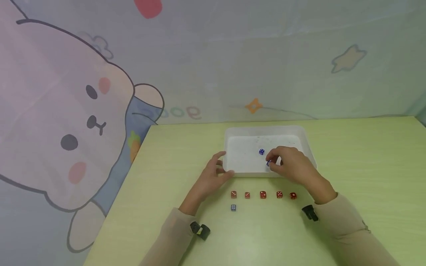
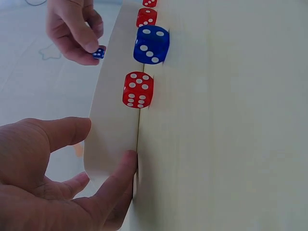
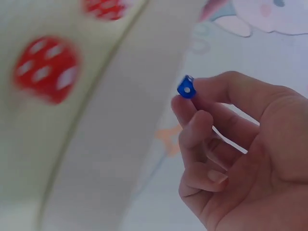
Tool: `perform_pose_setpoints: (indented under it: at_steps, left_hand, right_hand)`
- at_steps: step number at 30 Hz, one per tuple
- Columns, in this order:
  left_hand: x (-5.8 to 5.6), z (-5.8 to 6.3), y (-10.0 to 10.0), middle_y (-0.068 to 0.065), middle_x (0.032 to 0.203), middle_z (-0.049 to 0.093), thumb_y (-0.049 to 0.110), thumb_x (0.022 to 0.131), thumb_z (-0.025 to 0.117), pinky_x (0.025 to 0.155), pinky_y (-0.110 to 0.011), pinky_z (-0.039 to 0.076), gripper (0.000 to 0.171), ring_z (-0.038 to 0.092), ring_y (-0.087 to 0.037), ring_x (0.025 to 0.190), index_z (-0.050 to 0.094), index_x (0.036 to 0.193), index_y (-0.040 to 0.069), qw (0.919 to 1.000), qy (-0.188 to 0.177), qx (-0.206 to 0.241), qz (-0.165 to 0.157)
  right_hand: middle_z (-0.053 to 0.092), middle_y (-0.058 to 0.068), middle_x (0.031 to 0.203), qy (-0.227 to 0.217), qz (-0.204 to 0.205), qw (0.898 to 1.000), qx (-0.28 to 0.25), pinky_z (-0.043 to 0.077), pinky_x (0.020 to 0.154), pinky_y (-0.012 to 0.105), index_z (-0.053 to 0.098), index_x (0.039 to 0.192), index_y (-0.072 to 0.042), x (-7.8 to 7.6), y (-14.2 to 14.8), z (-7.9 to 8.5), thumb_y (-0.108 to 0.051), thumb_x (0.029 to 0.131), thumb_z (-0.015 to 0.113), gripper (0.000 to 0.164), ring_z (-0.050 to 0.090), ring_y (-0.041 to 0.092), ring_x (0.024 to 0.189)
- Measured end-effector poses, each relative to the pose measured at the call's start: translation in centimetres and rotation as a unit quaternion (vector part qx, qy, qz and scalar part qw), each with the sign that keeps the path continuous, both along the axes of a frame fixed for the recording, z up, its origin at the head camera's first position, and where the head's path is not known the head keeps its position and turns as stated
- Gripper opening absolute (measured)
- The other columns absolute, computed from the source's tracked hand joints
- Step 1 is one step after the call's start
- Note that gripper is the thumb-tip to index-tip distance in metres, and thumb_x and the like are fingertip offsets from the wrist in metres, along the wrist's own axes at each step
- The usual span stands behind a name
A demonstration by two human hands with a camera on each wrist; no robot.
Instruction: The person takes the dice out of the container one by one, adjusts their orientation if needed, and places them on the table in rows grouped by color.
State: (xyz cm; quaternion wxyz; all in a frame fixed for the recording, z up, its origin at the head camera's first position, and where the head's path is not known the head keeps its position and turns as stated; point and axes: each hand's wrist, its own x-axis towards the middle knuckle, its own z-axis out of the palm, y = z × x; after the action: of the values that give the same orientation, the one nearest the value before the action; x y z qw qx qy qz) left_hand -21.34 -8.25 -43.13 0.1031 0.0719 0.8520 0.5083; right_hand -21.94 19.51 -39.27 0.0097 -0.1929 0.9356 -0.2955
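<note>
My right hand (image 1: 293, 164) is over the front right part of a white tray (image 1: 253, 175). Between thumb and forefinger it pinches a small blue die (image 3: 186, 88) with white dots. A second blue die (image 1: 261, 152) lies on the tray floor, just behind and left of those fingertips. At the tray's front left corner, my left hand (image 1: 212, 174) holds the wall, with fingers along the side and thumb at the front. In front of the tray, several red dice (image 1: 263, 194) form a row. One blue die (image 1: 233, 207) sits nearer me, before the leftmost red one.
The tray stands on a pale green table (image 1: 366, 166) near its back edge. Behind rises a printed cloth (image 1: 213, 66) with a large cartoon animal at the left. Dark wrist straps (image 1: 200, 231) show at both sleeves.
</note>
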Motion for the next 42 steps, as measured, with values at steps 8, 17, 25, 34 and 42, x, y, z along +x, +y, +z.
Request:
perform_pose_setpoints:
  at_steps: [8, 17, 25, 34, 42]
  left_hand:
    - [0.2, -0.4, -0.5, -0.021, 0.146, 0.049, 0.023, 0.103, 0.072, 0.107, -0.055, 0.050, 0.074, 0.059, -0.039, 0.133, 0.032, 0.165, 0.016, 1.0000, 0.000, -0.007, 0.002]
    - [0.0, -0.6, -0.5, -0.022, 0.143, 0.049, 0.021, 0.104, 0.069, 0.106, -0.054, 0.051, 0.074, 0.060, -0.040, 0.132, 0.028, 0.166, 0.014, 0.9997, 0.012, 0.001, -0.020]
    - [-0.1, -0.6, -0.3, -0.022, 0.144, 0.049, 0.023, 0.104, 0.069, 0.106, -0.054, 0.050, 0.074, 0.060, -0.039, 0.132, 0.029, 0.166, 0.014, 0.9995, 0.015, -0.003, -0.029]
    - [-0.1, -0.6, -0.4, -0.024, 0.146, 0.047, 0.023, 0.104, 0.071, 0.107, -0.055, 0.050, 0.074, 0.059, -0.041, 0.133, 0.031, 0.165, 0.015, 0.9995, 0.017, -0.002, -0.025]
    - [0.0, -0.2, -0.3, -0.023, 0.145, 0.048, 0.023, 0.103, 0.071, 0.106, -0.055, 0.050, 0.073, 0.060, -0.040, 0.132, 0.032, 0.165, 0.016, 0.9997, 0.017, -0.002, -0.018]
  right_hand:
    - [0.071, -0.003, 0.091, -0.002, 0.047, 0.998, 0.038, 0.052, 0.074, 0.036, 0.077, 0.100, -0.010, 2.5, -3.0, 0.9, -0.007, 0.095, 0.073, 0.008, 0.063, 0.016, 0.084]
    - [0.070, -0.008, 0.088, -0.010, 0.100, 0.992, 0.081, 0.051, 0.069, 0.033, 0.075, 0.091, -0.016, 4.7, -5.1, 1.0, -0.004, 0.091, 0.079, 0.012, 0.059, 0.011, 0.078]
    - [0.065, -0.010, 0.077, 0.051, 0.155, 0.981, 0.104, 0.049, 0.067, 0.028, 0.071, 0.079, -0.018, 5.8, -6.5, -0.1, -0.001, 0.087, 0.080, 0.021, 0.054, 0.008, 0.069]
    - [0.066, -0.007, 0.081, 0.014, 0.138, 0.983, 0.122, 0.050, 0.062, 0.035, 0.074, 0.083, -0.016, 6.7, -7.8, -0.4, -0.003, 0.090, 0.079, 0.016, 0.055, 0.012, 0.069]
    - [0.062, -0.005, 0.079, -0.012, 0.130, 0.983, 0.130, 0.046, 0.057, 0.034, 0.072, 0.082, -0.016, 7.0, -8.0, -0.8, 0.000, 0.091, 0.077, 0.018, 0.051, 0.014, 0.067]
